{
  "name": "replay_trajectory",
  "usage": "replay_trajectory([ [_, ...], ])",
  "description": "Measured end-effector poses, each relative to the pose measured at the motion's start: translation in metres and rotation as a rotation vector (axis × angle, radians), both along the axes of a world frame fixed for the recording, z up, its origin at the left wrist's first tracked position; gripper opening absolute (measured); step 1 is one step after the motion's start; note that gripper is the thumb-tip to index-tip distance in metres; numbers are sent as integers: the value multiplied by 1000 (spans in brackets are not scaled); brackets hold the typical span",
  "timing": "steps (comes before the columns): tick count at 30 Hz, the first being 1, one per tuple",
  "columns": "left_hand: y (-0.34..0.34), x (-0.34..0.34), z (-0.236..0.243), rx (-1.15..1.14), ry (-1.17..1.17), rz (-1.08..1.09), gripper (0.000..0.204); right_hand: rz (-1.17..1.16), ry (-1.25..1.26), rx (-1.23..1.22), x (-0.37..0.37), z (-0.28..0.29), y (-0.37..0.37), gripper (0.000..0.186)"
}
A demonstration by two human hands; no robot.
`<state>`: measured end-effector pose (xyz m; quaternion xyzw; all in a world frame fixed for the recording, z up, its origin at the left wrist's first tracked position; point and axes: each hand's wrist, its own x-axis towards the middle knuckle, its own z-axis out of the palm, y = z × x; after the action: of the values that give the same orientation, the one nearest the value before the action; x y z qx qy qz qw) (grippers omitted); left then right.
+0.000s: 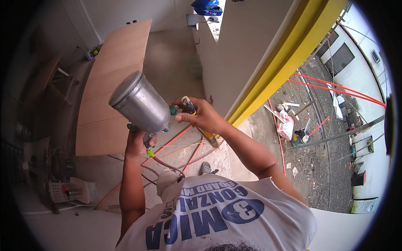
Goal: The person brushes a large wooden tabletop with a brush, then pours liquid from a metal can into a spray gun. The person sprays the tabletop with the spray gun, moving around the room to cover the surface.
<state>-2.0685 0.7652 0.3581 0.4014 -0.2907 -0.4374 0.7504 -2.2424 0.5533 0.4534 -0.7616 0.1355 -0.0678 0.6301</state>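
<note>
Just beyond the printed white shirt (268, 192), both forearms reach forward and meet around a spray gun (146, 111) held up in front of the chest. The left hand (136, 144) has its grip closed under the metal cup, apparently around the handle, though the cup hides most of the fingers; holding from below probably lets that hand carry the weight. The cup leans to the left. The right hand (203, 117) has a narrow grip, its fingertips at a green knob (174, 109) on the gun's right side, while a paintbrush (189, 105) is tucked through the same hand, bristles downward, presumably to keep it close without putting it down. A yellow-green fitting (150, 153) joins the gun to a dark red hose (167, 164) that drops toward the legs. Orange-red lines (193, 156) cross the floor near a grey shoe (205, 168), where they could catch a foot. Farther ahead, a broad wooden panel (113, 79) fills the left of the floor area, and a pale wall (247, 37) with a yellow frame (289, 58) bounds the right, limiting room for that elbow. Past the frame, a red-and-white sack (285, 125) lies among scraps on gravel; at the far end sits a blue helmet (206, 7).
</note>
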Motion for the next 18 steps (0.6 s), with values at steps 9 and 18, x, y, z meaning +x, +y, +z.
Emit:
replay_trajectory([
  [9,-17,-33,-10,139,29,133,47,177,-177,139,1,-25,-45,38],
  [18,-20,-45,-24,136,97,194,40,213,-131,78,11,-37,-63,39],
])
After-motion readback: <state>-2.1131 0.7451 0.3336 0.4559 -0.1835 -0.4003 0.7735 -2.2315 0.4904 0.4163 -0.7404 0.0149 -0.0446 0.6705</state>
